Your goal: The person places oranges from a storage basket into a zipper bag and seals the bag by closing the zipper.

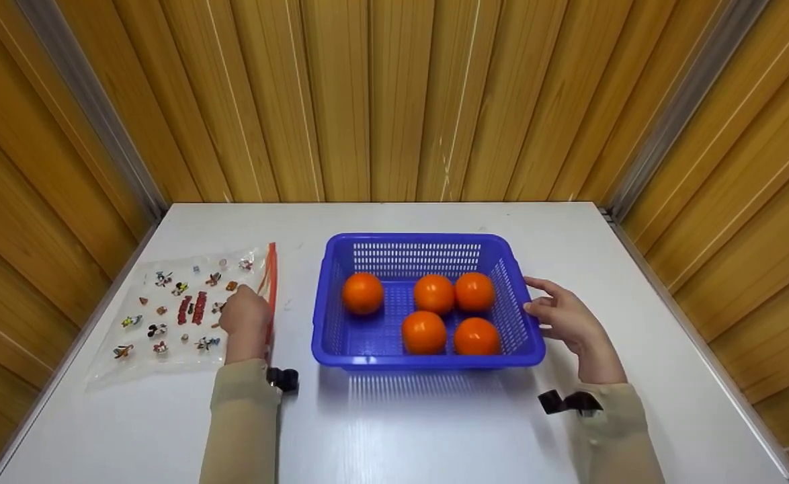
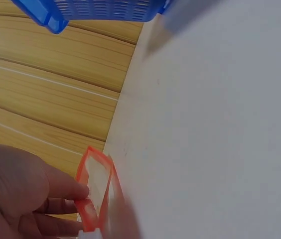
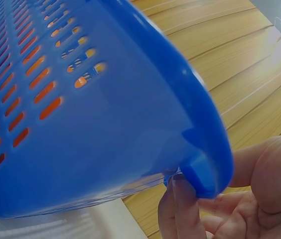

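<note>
Pinching zip bag (image 1: pixel 173 319), white table (image 1: pixel 408 430), wood-plank walls (image 1: pixel 394 101)

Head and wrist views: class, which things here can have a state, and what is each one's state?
Bag: lying down, mouth parted
Basket: upright, open-topped, partly filled
Oranges: five, whole, unpeeled, in the basket
Left hand: pinching the bag's edge
Right hand: gripping the basket's rim

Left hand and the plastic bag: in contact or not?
Touching. The left wrist view shows it: the left hand pinches the plastic bag by its red edge, fingertips right on the strip.
</note>
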`<state>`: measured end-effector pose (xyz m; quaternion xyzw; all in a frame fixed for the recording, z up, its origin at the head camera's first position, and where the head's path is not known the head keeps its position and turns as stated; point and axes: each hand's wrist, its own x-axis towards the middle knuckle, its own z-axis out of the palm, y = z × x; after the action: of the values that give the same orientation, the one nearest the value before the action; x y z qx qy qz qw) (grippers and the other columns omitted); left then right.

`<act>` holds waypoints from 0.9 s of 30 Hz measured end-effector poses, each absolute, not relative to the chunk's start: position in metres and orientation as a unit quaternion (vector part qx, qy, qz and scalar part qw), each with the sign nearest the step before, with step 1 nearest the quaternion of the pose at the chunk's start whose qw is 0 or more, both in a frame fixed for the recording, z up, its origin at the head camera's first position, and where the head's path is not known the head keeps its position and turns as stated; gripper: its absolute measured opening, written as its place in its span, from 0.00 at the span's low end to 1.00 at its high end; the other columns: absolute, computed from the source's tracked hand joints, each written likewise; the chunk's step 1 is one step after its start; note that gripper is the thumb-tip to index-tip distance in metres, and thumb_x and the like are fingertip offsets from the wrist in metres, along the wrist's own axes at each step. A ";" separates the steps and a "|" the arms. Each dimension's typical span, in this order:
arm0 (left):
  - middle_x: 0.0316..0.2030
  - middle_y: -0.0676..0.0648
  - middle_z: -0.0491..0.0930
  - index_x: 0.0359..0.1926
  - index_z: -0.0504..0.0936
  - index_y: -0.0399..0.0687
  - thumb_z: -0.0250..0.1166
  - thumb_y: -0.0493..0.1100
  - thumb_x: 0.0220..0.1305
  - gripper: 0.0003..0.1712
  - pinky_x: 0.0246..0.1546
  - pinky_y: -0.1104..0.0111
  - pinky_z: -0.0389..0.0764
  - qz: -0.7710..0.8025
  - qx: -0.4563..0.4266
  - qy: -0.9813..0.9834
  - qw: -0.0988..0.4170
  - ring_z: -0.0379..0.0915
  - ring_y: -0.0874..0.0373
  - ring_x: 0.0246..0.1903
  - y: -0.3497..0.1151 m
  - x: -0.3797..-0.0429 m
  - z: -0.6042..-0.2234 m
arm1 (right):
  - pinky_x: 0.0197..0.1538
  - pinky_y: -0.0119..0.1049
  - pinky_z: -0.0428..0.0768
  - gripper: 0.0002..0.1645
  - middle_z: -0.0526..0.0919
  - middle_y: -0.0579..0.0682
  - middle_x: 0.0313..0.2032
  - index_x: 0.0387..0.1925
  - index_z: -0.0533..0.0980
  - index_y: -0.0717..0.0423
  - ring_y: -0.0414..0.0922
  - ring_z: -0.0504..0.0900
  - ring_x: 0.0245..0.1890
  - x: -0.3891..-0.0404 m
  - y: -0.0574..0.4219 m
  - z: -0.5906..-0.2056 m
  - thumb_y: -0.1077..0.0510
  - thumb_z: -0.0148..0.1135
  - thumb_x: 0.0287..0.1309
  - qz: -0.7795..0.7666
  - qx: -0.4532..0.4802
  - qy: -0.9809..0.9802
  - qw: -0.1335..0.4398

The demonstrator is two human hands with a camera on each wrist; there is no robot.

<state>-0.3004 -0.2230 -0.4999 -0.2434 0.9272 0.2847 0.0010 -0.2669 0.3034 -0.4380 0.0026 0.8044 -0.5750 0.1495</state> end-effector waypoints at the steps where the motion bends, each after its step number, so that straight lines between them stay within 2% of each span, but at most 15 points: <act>1: 0.51 0.25 0.81 0.60 0.73 0.26 0.46 0.36 0.73 0.22 0.46 0.41 0.83 0.296 -0.247 0.923 -0.003 0.81 0.31 0.50 -0.224 -0.300 -0.500 | 0.45 0.36 0.88 0.41 0.81 0.42 0.34 0.80 0.51 0.59 0.39 0.84 0.37 -0.267 0.304 -0.438 0.62 0.56 0.73 -0.575 0.002 0.804 0.149; 8: 0.52 0.24 0.81 0.67 0.70 0.27 0.43 0.42 0.77 0.28 0.43 0.38 0.82 0.361 -0.240 0.900 -0.051 0.81 0.28 0.48 -0.219 -0.290 -0.487 | 0.43 0.34 0.88 0.42 0.80 0.42 0.34 0.80 0.50 0.61 0.37 0.83 0.36 -0.266 0.302 -0.436 0.62 0.57 0.72 -0.572 0.004 0.808 0.144; 11: 0.50 0.26 0.82 0.63 0.72 0.29 0.45 0.44 0.77 0.25 0.41 0.40 0.81 0.371 -0.236 0.894 -0.084 0.82 0.30 0.47 -0.212 -0.285 -0.475 | 0.44 0.36 0.88 0.41 0.81 0.48 0.38 0.80 0.51 0.61 0.40 0.82 0.38 -0.265 0.298 -0.435 0.62 0.56 0.72 -0.548 0.009 0.826 0.136; 13: 0.49 0.27 0.83 0.58 0.74 0.30 0.47 0.44 0.77 0.23 0.41 0.41 0.80 0.380 -0.232 0.889 -0.106 0.82 0.31 0.46 -0.206 -0.281 -0.465 | 0.49 0.42 0.88 0.41 0.81 0.58 0.46 0.80 0.51 0.62 0.47 0.84 0.43 -0.263 0.293 -0.432 0.62 0.56 0.72 -0.518 0.010 0.847 0.120; 15: 0.48 0.28 0.83 0.54 0.75 0.31 0.49 0.45 0.77 0.20 0.43 0.43 0.79 0.390 -0.227 0.884 -0.118 0.81 0.33 0.47 -0.199 -0.278 -0.455 | 0.57 0.51 0.85 0.41 0.77 0.69 0.55 0.79 0.51 0.65 0.58 0.83 0.51 -0.260 0.285 -0.429 0.62 0.55 0.72 -0.474 0.011 0.876 0.087; 17: 0.49 0.29 0.83 0.54 0.75 0.32 0.51 0.45 0.77 0.19 0.45 0.44 0.79 0.399 -0.221 0.881 -0.126 0.81 0.34 0.47 -0.193 -0.274 -0.446 | 0.67 0.61 0.76 0.41 0.70 0.75 0.64 0.78 0.52 0.66 0.68 0.74 0.62 -0.256 0.275 -0.424 0.62 0.55 0.71 -0.434 0.014 0.900 0.040; 19: 0.50 0.30 0.83 0.54 0.75 0.33 0.51 0.45 0.77 0.19 0.46 0.46 0.78 0.409 -0.215 0.877 -0.129 0.80 0.36 0.47 -0.186 -0.271 -0.437 | 0.72 0.68 0.65 0.40 0.65 0.74 0.70 0.78 0.54 0.65 0.71 0.64 0.71 -0.253 0.262 -0.418 0.61 0.56 0.70 -0.410 0.015 0.912 -0.002; 21: 0.51 0.30 0.83 0.53 0.75 0.33 0.52 0.45 0.76 0.18 0.47 0.46 0.79 0.415 -0.206 0.876 -0.134 0.81 0.36 0.47 -0.179 -0.267 -0.430 | 0.75 0.68 0.59 0.38 0.65 0.71 0.72 0.77 0.57 0.63 0.69 0.60 0.73 -0.249 0.245 -0.413 0.60 0.57 0.71 -0.420 0.003 0.907 -0.032; 23: 0.50 0.30 0.83 0.51 0.75 0.34 0.52 0.45 0.76 0.17 0.47 0.46 0.79 0.418 -0.191 0.877 -0.142 0.81 0.37 0.47 -0.173 -0.262 -0.425 | 0.76 0.65 0.60 0.35 0.68 0.67 0.71 0.76 0.61 0.62 0.66 0.63 0.74 -0.247 0.225 -0.407 0.60 0.58 0.72 -0.456 -0.026 0.889 -0.038; 27: 0.49 0.31 0.84 0.48 0.76 0.35 0.54 0.45 0.75 0.15 0.46 0.46 0.80 0.420 -0.158 0.881 -0.147 0.82 0.37 0.46 -0.164 -0.254 -0.416 | 0.74 0.59 0.69 0.31 0.75 0.64 0.68 0.72 0.67 0.59 0.61 0.73 0.69 -0.249 0.181 -0.403 0.60 0.60 0.72 -0.519 -0.088 0.850 -0.007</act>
<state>-0.2536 -0.1637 -0.4160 -0.1582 0.8814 0.4202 -0.1469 -0.2491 0.1805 -0.4025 -0.0883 0.8500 -0.5192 -0.0072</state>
